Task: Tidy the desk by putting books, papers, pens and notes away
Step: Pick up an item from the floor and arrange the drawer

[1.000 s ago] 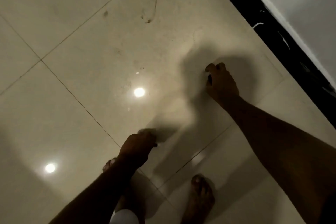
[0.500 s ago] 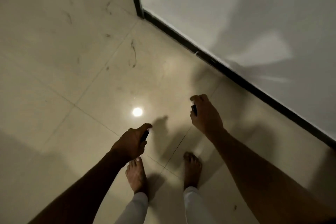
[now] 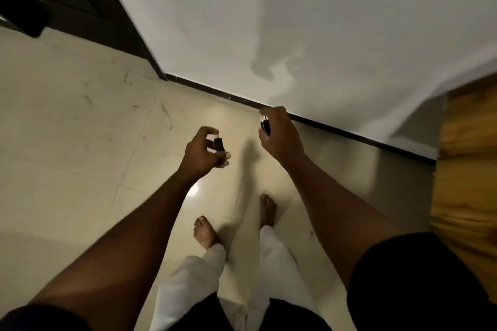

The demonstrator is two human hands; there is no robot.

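Floor: pale glossy tiles (image 3: 80, 142) with thin joints, dark scuff marks and one bright light reflection close to the left forearm.
Wall: plain white wall (image 3: 322, 21) runs across the upper half, with a dark skirting strip (image 3: 349, 133) along its foot; shadows fall across it.
Doorway: dark door frame (image 3: 107, 8) at upper left, meeting the wall at the corner.
Wooden furniture: blurred yellow-brown wood (image 3: 468, 169) at the right edge (what piece it is cannot be told).
Left hand: left hand (image 3: 200, 152) held out over the floor, fingers curled narrowly around a small dark object (image 3: 219, 144).
Left object: short, dark and cylinder-like, standing nearly upright, pinched between the thumb on the near side and the bent fingers above it; its lower end sits inside the grip and its upper end pokes out.
Right hand: right hand (image 3: 281, 134) raised in front of the skirting strip, fingers closed in a tight pinch on a second dark piece (image 3: 265, 124).
Right object: dark with a shiny upper end, gripped at the fingertips on the hand's left side, mostly uncovered (pen part or cap, too small to tell).
Spacing: the two hands are near each other but apart, and the two dark pieces do not touch.
Body: bare feet (image 3: 205, 231) on the tiles, white trousers (image 3: 193, 285), dark sleeves (image 3: 403, 277) at the bottom corners.
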